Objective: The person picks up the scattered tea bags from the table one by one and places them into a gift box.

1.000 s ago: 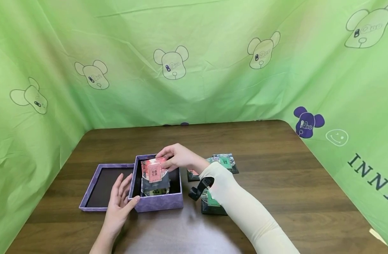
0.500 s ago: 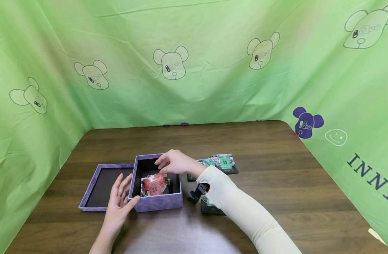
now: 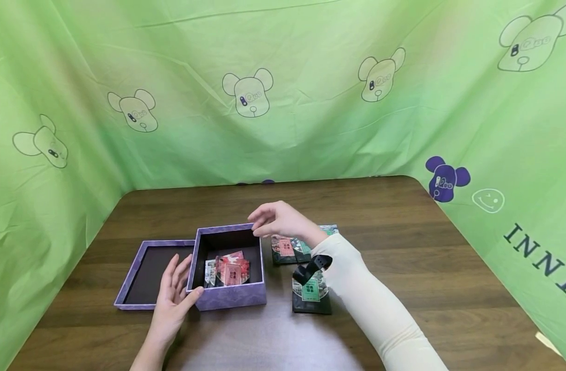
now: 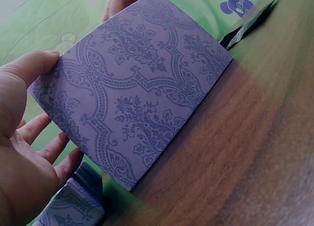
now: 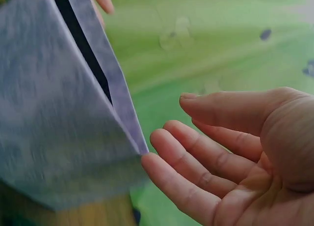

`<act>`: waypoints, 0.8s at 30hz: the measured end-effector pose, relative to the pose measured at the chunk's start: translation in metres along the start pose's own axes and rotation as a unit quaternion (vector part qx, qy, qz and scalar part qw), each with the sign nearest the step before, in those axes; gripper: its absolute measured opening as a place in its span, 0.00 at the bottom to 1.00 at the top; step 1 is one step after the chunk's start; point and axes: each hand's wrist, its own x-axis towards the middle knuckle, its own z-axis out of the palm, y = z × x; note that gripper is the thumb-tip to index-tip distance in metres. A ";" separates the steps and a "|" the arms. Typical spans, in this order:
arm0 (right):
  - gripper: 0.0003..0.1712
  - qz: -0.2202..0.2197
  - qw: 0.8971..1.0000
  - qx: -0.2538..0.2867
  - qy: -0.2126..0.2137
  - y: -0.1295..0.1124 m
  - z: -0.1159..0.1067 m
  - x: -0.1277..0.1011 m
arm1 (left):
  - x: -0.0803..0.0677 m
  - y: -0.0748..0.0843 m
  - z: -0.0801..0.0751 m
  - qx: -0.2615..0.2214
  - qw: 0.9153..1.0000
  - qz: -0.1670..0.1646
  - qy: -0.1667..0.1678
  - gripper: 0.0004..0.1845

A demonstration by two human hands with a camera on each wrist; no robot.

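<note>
The purple patterned box (image 3: 232, 299) stands lidless on the table. Inside it, toward the front, lie several tea sachets, with a red-labelled tea sachet (image 3: 233, 273) on top. My left hand (image 3: 172, 304) holds the box at its front left corner, thumb at the front and fingers along the left side; the left wrist view shows this hand (image 4: 29, 123) against the patterned front. Over the far right corner hovers my right hand (image 3: 283, 220), fingers loosely bent and nothing between them. In the right wrist view, fingertips of that hand (image 5: 221, 152) come close to the box corner.
A purple lid (image 3: 130, 275) with a dark inside lies left of the box, inner side up. Right of the box are a red-labelled sachet (image 3: 284, 248) beside green-labelled ones and a nearer green-labelled sachet (image 3: 311, 293). A green printed curtain (image 3: 283, 149) hangs behind the table.
My right hand let go of the red-labelled tea sachet, which dropped into the box, then moved right and up to the far right corner. My left hand stayed at the box.
</note>
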 end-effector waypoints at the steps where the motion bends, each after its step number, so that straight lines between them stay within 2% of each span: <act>1: 0.21 0.010 1.000 0.014 0.008 0.003 -0.005 -0.001 | 0.000 0.000 0.000 -0.001 1.000 0.000 0.000 0.45; 5: 0.22 0.033 0.998 0.048 0.038 0.017 -0.024 -0.006 | 0.000 -0.001 0.000 -0.002 1.000 -0.003 0.001 0.45; 14: 0.27 0.065 0.992 0.071 0.078 0.055 -0.064 -0.027 | 0.000 -0.001 0.001 -0.003 1.000 0.001 -0.001 0.45; 19: 0.28 0.089 0.988 0.068 0.106 0.080 -0.084 -0.041 | 0.000 -0.001 0.001 -0.002 1.000 0.001 -0.001 0.45; 24: 0.28 0.117 0.984 0.031 0.129 0.102 -0.099 -0.054 | 0.000 0.000 0.001 -0.001 1.000 -0.001 -0.001 0.45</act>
